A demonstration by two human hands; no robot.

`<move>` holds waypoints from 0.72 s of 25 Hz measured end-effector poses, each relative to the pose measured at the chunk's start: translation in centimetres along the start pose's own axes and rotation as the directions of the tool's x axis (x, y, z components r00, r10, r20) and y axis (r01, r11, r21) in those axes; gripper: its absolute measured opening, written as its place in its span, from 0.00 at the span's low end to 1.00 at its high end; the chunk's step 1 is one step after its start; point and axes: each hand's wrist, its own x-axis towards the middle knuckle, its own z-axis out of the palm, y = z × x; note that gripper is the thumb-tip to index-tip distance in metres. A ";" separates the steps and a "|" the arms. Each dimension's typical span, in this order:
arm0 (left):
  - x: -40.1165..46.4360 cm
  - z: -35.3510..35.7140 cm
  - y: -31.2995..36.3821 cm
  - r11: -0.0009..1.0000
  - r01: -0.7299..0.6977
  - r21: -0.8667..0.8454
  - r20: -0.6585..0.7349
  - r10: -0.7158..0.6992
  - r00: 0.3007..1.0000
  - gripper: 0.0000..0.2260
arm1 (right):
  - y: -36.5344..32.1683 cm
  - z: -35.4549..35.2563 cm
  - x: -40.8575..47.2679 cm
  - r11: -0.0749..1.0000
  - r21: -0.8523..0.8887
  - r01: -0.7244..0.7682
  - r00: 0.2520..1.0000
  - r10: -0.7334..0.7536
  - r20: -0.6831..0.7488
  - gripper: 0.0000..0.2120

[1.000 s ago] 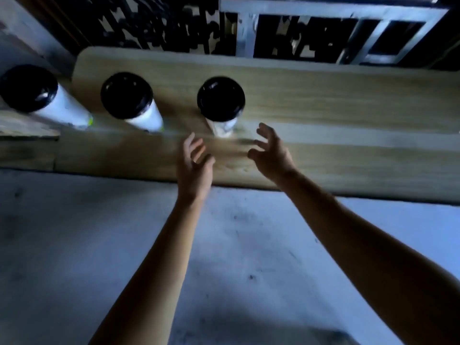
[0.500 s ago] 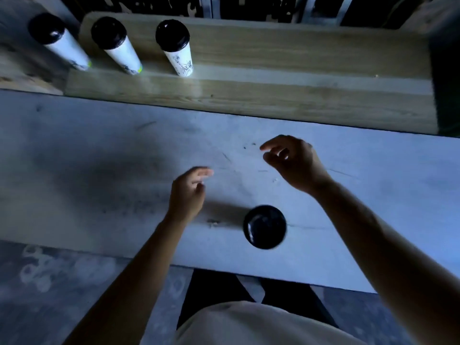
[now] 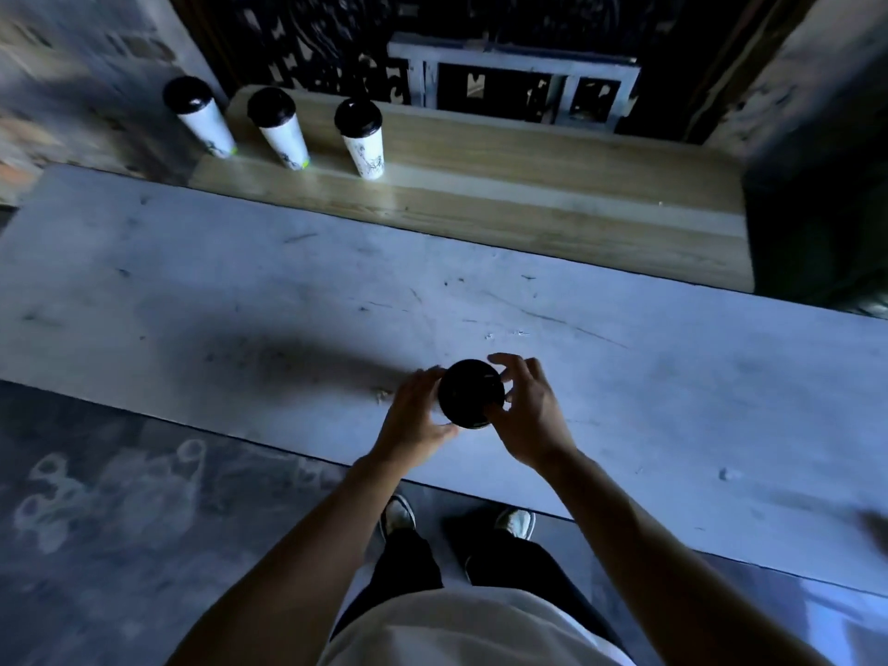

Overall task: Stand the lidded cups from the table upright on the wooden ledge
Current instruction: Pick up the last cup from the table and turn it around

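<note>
Hands are cupping a black-lidded cup at lower centre of the desk: left hand and right hand curling around its sides. Three cups are standing on the ledge, upper left; their prints are unreadable.

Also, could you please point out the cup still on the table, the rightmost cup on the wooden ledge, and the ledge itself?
cup on the table [image 3: 471, 392]: head view, black lid.
rightmost ledge cup [image 3: 367, 156]: head view, white side.
wooden ledge [image 3: 552, 185]: head view, bare top.

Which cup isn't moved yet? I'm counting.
The cup on the table, between both hands; the other three stand on the ledge.
</note>
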 end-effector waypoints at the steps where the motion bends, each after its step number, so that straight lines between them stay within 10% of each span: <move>1: -0.4 -0.4 0.2 1.000 0.016 0.017 0.012 -0.016 1.000 0.34 | 0.2 -0.1 -0.5 0.999 0.020 -0.046 0.999 0.046 -0.026 0.23; 5: -2.3 -2.0 0.6 0.978 -0.032 0.207 0.066 0.018 0.998 0.34 | 0.6 0.6 -1.8 0.934 0.270 -0.233 0.965 0.256 -0.052 0.17; 8: -3.7 -3.4 1.5 0.873 -0.209 0.440 0.121 0.173 0.977 0.33 | -1.4 3.1 -2.9 0.695 0.632 -0.343 0.891 0.455 -0.016 0.10; 15: -6.4 -5.3 4.6 0.632 -0.199 0.749 0.198 0.074 0.978 0.20 | -4.0 6.1 -3.6 0.493 0.708 -0.505 0.776 0.619 0.123 0.14; 18: -6.5 -5.5 5.4 0.585 -0.219 0.781 0.214 0.079 0.974 0.22 | -4.3 5.8 -3.7 0.580 0.666 -0.469 0.828 0.550 0.104 0.20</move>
